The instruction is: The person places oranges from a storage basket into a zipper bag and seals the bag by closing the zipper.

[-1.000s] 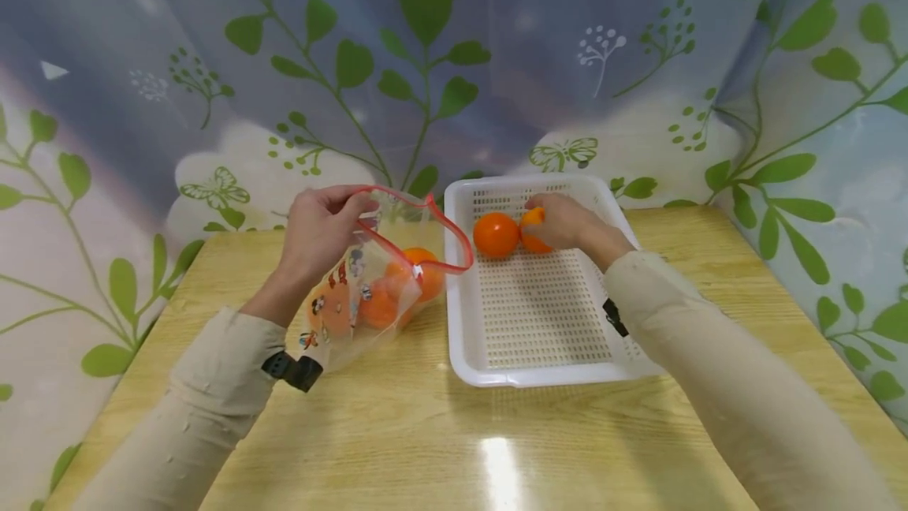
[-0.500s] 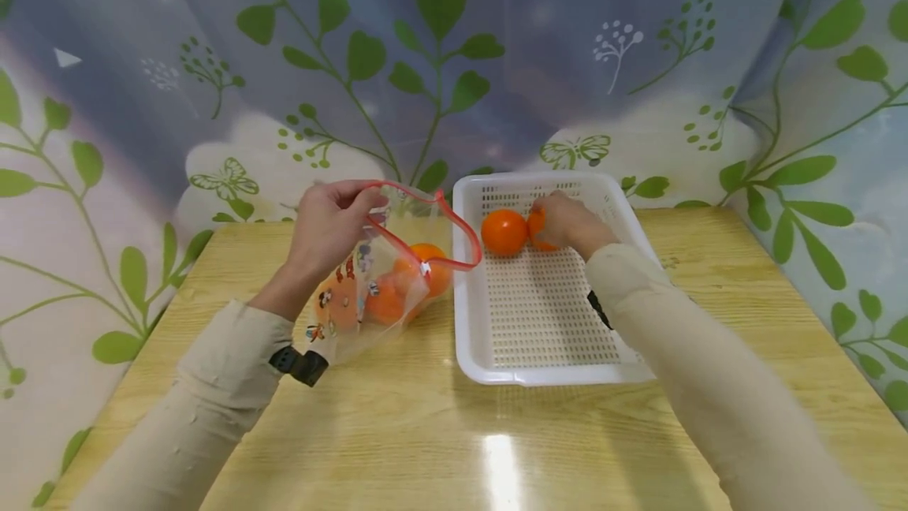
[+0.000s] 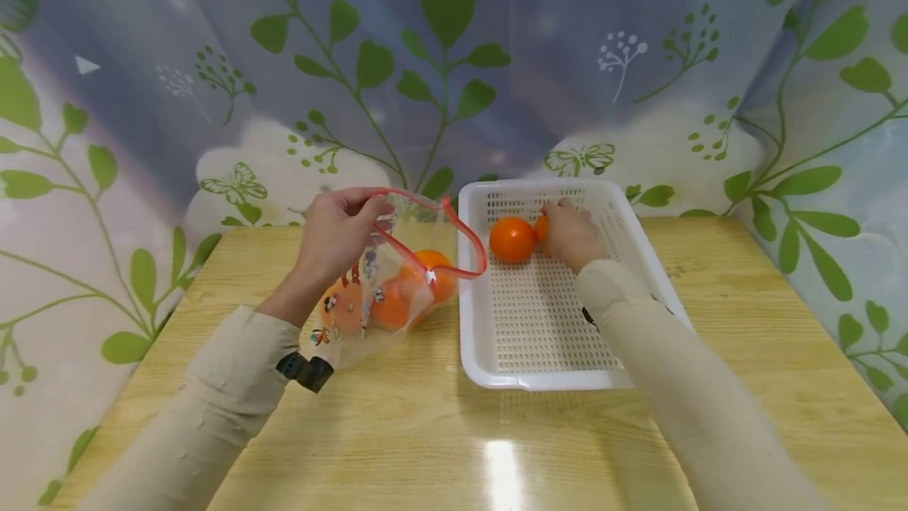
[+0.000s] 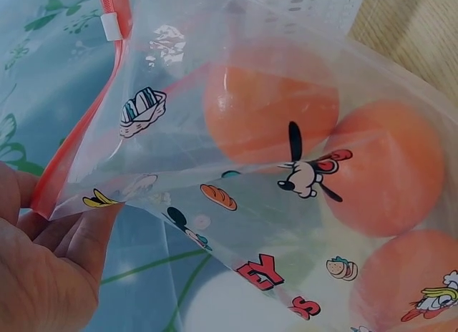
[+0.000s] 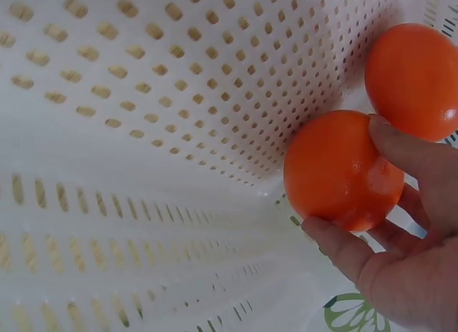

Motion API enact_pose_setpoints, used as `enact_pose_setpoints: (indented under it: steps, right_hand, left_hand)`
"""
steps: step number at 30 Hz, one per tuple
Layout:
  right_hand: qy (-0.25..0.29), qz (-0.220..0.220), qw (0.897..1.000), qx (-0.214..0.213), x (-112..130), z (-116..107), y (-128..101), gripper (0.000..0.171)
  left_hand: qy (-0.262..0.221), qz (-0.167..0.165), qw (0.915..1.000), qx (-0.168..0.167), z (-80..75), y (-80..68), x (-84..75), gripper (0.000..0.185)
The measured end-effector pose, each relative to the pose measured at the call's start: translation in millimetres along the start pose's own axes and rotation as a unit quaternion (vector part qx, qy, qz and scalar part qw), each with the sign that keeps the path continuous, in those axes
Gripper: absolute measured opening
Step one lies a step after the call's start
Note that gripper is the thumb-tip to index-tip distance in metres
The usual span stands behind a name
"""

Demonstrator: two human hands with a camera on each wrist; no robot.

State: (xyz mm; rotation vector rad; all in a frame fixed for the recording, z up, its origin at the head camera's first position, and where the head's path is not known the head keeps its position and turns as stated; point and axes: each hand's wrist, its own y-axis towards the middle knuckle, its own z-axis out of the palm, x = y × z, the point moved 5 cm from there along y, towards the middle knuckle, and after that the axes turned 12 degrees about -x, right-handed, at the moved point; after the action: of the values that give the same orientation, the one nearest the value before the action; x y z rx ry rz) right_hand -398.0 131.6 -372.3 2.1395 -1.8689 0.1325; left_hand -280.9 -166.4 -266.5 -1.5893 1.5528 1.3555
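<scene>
Placing oranges into the white perforated plastic tray [image 3: 641, 247], that's the step in hand. Right hand [image 3: 567, 231] sits inside the tray's far end, fingers curled round a round orange fruit [image 5: 342, 169], thumb on top, so a closed grip on it; the right wrist view shows it low against the tray's perforated wall. A second loose orange [image 3: 512, 239] lies in the tray just left of the held one, close beside it; can't tell if they touch. Left hand [image 3: 336, 229] pinches the red zip rim of a clear plastic cartoon-print bag [image 3: 376, 290], just left of the tray, holding its mouth open and tilted toward the tray. At least three more oranges in the bag [image 4: 386, 167]. Bag rests on the pale wood-grain table [image 3: 426, 432], left of the tray's near corner.

Judgement: transfer roughly midway. Next move calls for letting the fruit settle on the tray floor, fingers opening, without knocking its neighbour, then the freed hand going back to the bag mouth left of the tray.
</scene>
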Motion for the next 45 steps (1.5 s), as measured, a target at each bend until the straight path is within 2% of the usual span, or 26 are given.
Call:
enact_pose_setpoints:
  steps: [10,28,36,41,45]
  right_hand:
    - [-0.005,0.008,1.000,-0.002,-3,0,-4,0.052]
    - [0.014,0.020,1.000,-0.008,-12,-8,-7,0.059]
    - [0.024,0.015,1.000,0.008,-4,-3,-6,0.064]
    - [0.049,0.021,0.998,0.021,-10,-8,-6,0.065]
    - [0.076,0.006,0.997,0.023,-10,-21,-6,0.065]
  left_hand:
    - [-0.007,0.010,0.9999,-0.004,3.7,-3.5,3.3,0.035]
    - [-0.002,0.014,0.9999,0.007,7.2,0.2,-1.9,0.033]
    - [-0.017,-0.006,0.9998,-0.004,0.8,-3.0,2.0,0.035]
    - [-0.024,-0.005,0.9997,-0.002,4.3,-3.4,2.3,0.035]
    - [-0.014,0.002,0.9998,-0.011,1.1,-3.7,1.8,0.035]
